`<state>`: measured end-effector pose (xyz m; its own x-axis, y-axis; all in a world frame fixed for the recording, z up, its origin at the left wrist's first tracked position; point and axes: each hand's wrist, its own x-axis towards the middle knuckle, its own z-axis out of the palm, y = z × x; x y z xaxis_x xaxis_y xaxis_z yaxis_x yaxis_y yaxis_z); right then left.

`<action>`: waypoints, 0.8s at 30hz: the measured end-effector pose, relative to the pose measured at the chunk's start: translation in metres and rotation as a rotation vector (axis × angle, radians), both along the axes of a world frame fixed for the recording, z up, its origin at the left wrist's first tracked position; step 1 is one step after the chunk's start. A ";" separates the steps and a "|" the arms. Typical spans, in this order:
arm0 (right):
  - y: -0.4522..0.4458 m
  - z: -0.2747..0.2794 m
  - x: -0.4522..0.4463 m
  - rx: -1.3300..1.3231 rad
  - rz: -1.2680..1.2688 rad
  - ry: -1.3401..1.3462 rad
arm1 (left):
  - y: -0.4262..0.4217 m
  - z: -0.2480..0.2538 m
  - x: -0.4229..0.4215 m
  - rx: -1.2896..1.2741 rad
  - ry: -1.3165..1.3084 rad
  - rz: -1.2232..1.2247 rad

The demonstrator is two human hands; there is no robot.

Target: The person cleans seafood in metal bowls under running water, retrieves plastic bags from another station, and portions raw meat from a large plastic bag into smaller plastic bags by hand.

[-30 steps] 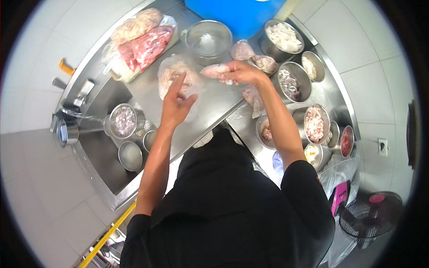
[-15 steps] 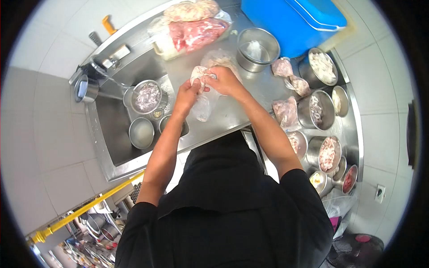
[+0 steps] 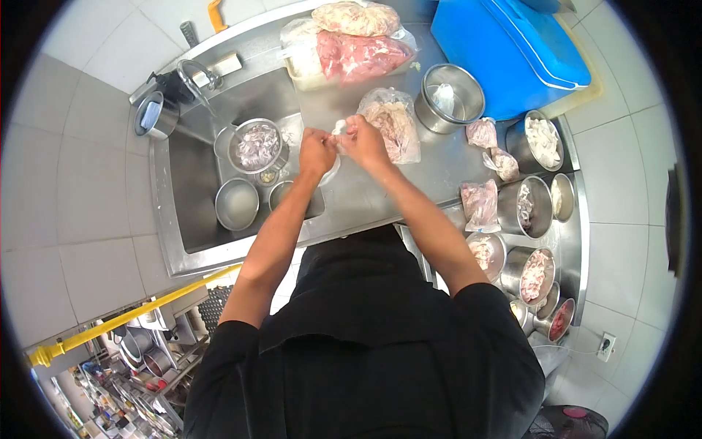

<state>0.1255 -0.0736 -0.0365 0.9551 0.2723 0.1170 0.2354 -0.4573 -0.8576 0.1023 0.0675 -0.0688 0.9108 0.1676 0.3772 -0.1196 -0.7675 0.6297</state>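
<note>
Both of my hands meet over the steel counter, just right of the sink. My left hand (image 3: 319, 152) is closed at the gathered part of a small clear plastic bag (image 3: 331, 170), which hangs partly hidden below it. My right hand (image 3: 363, 142) pinches the same bag's top, with a bit of white plastic (image 3: 339, 127) showing at the fingertips. Just beyond my right hand, a larger open clear bag of pale meat (image 3: 392, 126) lies on the counter. A steel pot (image 3: 449, 99) with white plastic inside stands to its right.
The sink (image 3: 191, 175) at left holds a bowl of sliced meat (image 3: 257, 145) and a bowl of cloudy liquid (image 3: 237, 204). Bagged red meat (image 3: 362, 57) lies behind. A blue cooler (image 3: 504, 55), small meat bags (image 3: 480, 206) and several steel containers (image 3: 534, 274) stand right.
My hands have come together and moved left, away from the large meat bag, with the small bag between them. The view has shifted, showing more of the sink and the cooler.
</note>
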 end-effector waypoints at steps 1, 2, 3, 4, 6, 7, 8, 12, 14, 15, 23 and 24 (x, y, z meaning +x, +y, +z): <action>0.002 -0.004 -0.009 0.031 -0.138 -0.154 | 0.000 0.003 0.002 -0.001 -0.003 -0.007; 0.001 -0.007 -0.012 0.029 -0.148 -0.157 | 0.000 0.005 0.004 -0.331 0.282 0.036; -0.001 -0.010 -0.017 -0.055 -0.115 -0.396 | -0.001 0.006 0.004 -0.659 0.576 0.080; -0.004 -0.013 -0.021 -0.143 -0.079 -0.631 | 0.000 -0.001 0.005 -0.658 0.587 0.069; -0.009 -0.012 -0.015 -0.112 -0.063 -0.628 | 0.003 -0.014 0.013 -1.202 0.693 -0.099; -0.010 -0.013 -0.013 -0.083 -0.040 -0.626 | 0.001 -0.006 0.012 -1.194 0.702 -0.108; -0.012 -0.012 -0.013 -0.055 -0.020 -0.624 | -0.003 0.009 0.010 -1.217 0.690 -0.118; -0.011 -0.008 -0.006 -0.043 -0.076 -0.674 | -0.011 0.007 0.014 -1.330 0.634 -0.170; -0.006 -0.014 -0.003 -0.110 -0.100 -0.571 | -0.012 0.011 0.013 -1.304 0.659 -0.171; -0.004 -0.018 0.001 -0.109 -0.106 -0.567 | -0.013 0.012 0.011 -1.281 0.682 -0.165; 0.009 -0.033 0.034 -0.035 -0.300 -0.265 | -0.033 0.042 -0.013 -1.368 0.638 -0.133; 0.008 -0.033 0.034 -0.033 -0.300 -0.267 | -0.031 0.046 -0.012 -1.393 0.605 -0.146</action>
<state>0.1590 -0.0654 -0.0695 0.9300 -0.0060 0.3675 0.2999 -0.5656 -0.7682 0.0906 0.0366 -0.0233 0.9051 -0.0393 -0.4233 0.3935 0.4542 0.7993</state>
